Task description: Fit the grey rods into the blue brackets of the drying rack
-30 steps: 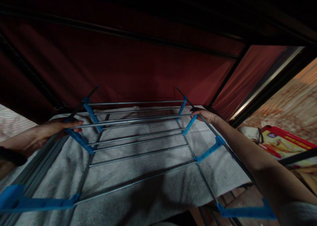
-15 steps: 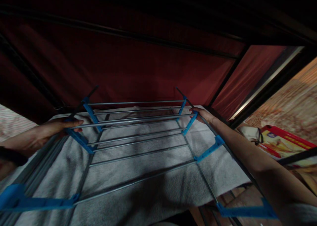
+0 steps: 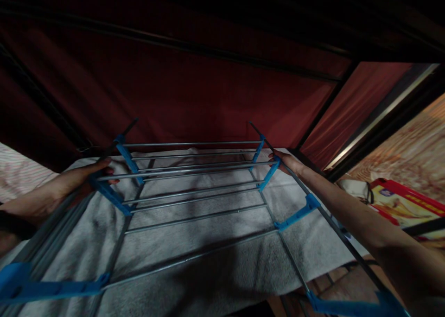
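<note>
A rack of thin metal tubes (image 3: 201, 221) with blue plastic connectors (image 3: 294, 215) lies lengthwise before me, over a grey cloth. At its left side, my left hand (image 3: 93, 173) is closed around the frame beside a blue connector, its fingertips by the end of a crossbar. On the opposite side, my right hand (image 3: 285, 161) wraps the side pole next to another blue connector, partly hidden by that pole. Several crossbars run between the two sides. The poles' far ends point up toward a dark red fabric wall.
Grey cloth (image 3: 239, 275) spreads beneath the rack. Behind it stands the dark red fabric wall (image 3: 208, 99) with black frame bars. More grey tubes (image 3: 52, 243) lie along the left. A red and yellow box (image 3: 403, 201) sits at right, beyond my forearm.
My left thumb and fingers have shifted slightly on the frame at the connector. The right hand keeps its grip, and the view has moved a little.
</note>
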`<state>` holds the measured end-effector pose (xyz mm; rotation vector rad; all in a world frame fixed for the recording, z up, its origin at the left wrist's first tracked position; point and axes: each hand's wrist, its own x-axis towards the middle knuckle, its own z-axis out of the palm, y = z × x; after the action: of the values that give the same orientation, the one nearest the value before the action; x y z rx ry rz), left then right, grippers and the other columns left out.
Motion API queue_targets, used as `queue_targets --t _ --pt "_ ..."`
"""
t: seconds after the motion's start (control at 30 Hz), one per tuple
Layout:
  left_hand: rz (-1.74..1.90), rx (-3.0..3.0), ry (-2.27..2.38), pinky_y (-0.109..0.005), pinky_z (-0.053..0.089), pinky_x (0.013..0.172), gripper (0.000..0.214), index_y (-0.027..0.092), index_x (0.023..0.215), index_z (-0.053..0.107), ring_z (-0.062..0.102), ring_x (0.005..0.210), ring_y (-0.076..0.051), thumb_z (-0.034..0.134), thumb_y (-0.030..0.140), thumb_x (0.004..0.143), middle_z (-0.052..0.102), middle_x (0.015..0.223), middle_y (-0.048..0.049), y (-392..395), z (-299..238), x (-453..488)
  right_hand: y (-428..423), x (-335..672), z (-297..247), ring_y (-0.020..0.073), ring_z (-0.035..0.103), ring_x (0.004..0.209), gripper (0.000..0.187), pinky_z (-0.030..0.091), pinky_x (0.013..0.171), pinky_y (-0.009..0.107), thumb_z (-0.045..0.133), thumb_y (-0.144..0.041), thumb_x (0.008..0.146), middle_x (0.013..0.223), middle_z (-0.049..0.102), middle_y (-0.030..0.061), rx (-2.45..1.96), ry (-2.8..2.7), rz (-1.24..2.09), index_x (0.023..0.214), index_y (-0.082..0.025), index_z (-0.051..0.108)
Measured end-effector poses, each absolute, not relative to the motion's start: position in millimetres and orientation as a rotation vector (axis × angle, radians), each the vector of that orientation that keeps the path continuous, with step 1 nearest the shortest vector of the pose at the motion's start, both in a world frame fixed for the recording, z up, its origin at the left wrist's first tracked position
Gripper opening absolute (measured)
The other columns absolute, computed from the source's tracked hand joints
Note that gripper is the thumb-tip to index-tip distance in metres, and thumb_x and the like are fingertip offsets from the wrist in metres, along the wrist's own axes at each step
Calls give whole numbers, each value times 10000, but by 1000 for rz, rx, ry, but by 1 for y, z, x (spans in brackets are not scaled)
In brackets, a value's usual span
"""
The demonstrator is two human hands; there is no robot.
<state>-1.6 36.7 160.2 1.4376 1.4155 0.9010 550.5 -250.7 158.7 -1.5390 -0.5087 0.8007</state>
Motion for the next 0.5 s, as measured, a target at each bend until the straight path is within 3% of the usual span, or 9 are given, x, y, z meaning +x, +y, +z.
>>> queue_targets --t 0.07,0.23,0.4,0.5 --pt "857 1265 1341 -331 641 676 296 231 1090 666 685 686 -152 676 500 967 684 741 30 44 162 -6 -251 551 159 159 597 610 196 554 629 260 535 -289 1011 654 619 11 -1574 -508 793 855 -210 622" --pt "861 1254 1262 -351 657 691 373 314 1385 607 715 771 -174 551 470 1050 743 847 31 44 172 -7 -252 549 160 151 640 650 260 556 662 245 460 -261 1040 723 684 38 -1648 -541 760 871 -197 648" --pt "905 1176 1279 -331 632 615 403 164 1341 595 684 634 -167 440 447 1101 734 805 -21 27 180 0 -255 554 154 161 681 692 246 585 729 263 480 -259 1040 780 719 73 -1706 -565 742 889 -196 664" --pt "850 1206 1281 -316 598 555 506 93 1176 650 674 587 -188 453 548 1074 727 752 -59 25 179 -3 -256 563 147 186 707 724 255 599 762 289 494 -262 1040 810 735 115 -1689 -551 726 897 -196 693"
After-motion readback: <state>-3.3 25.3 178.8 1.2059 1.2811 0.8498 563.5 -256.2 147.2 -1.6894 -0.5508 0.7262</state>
